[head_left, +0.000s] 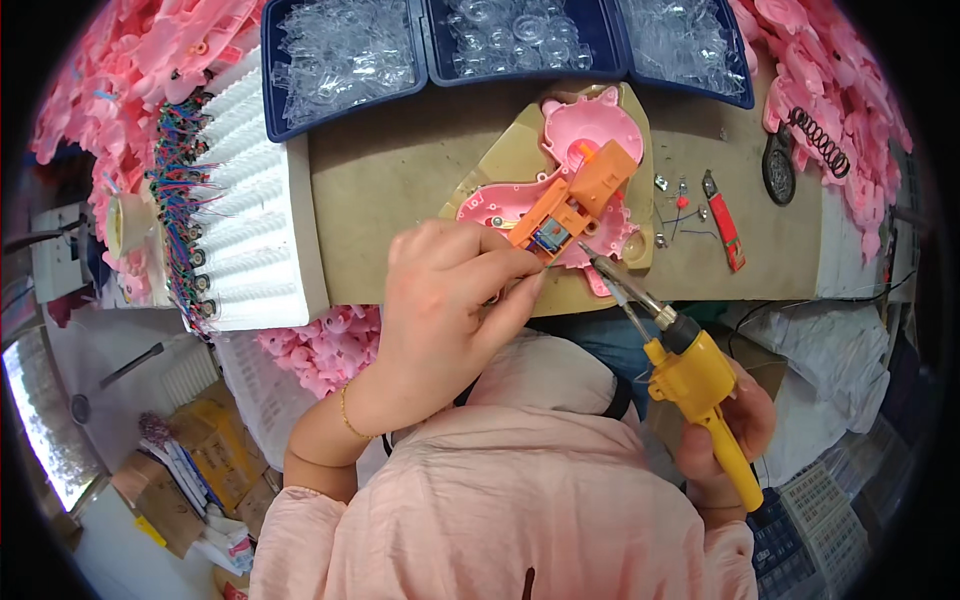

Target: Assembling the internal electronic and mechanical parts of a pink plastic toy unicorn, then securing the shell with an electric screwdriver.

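My right hand [735, 430] grips a yellow soldering gun [695, 375] by its handle. The gun's metal tip points up and left, ending beside an orange plastic housing [562, 222] with a small circuit board [552, 236] inside. That housing lies across a pink plastic toy shell [592, 128], which sits in a tan holder [510, 155]. At the housing's lower left, my left hand [450, 285] is closed, thumb and forefinger pinched near the board. What they pinch is too small to make out.
Blue bins [527, 40] of clear plastic parts line the back. At left stands a white ridged tray [265, 200] with wired components [180, 215]. A red-handled cutter knife [724, 220], small metal bits, a black oval part [778, 168] and a spring [818, 142] lie right, beside piled pink shells [850, 90].
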Available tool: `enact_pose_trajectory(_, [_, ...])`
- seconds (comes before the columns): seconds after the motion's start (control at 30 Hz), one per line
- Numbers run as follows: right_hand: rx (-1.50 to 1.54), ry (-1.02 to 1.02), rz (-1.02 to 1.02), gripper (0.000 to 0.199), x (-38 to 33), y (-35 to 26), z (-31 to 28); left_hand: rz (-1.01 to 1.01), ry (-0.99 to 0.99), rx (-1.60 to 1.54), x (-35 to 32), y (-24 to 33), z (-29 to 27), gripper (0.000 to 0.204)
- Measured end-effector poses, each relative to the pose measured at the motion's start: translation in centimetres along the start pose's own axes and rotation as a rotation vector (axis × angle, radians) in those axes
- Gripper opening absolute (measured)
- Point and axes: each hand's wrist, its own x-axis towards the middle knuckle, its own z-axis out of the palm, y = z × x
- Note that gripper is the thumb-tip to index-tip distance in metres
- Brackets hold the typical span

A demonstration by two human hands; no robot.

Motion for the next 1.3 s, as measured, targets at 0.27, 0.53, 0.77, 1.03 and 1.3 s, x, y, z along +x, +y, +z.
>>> enact_pose_trajectory(0.27, [-0.079,-0.110,0.023,0.059,0.4,-0.4,-0.2,0.043,0.089,0.057,-0.5,-0.1,0.5,0.013])
enact_pose_trajectory(0.53, [0.014,-0.093,0.051,0.052,0.8,-0.1,0.5,0.020,0.081,0.019,-0.7,-0.2,0.5,0.014])
enact_pose_trajectory(0.77, [0.014,-0.006,-0.001,0.045,0.9,0.3,1.6,0.005,0.072,-0.002,-0.5,-0.2,0.5,0.013])
enact_pose_trajectory(1.03, [-0.024,-0.483,0.465,0.047,3.6,-1.4,-0.6,0.006,0.049,-0.012,-0.5,-0.2,0.3,0.010])
enact_pose_trajectory(1.3, [0.405,-0.067,0.596,0.066,0.2,-0.2,-1.0,0.011,0.053,-0.025,-0.4,-0.3,0.1,0.010])
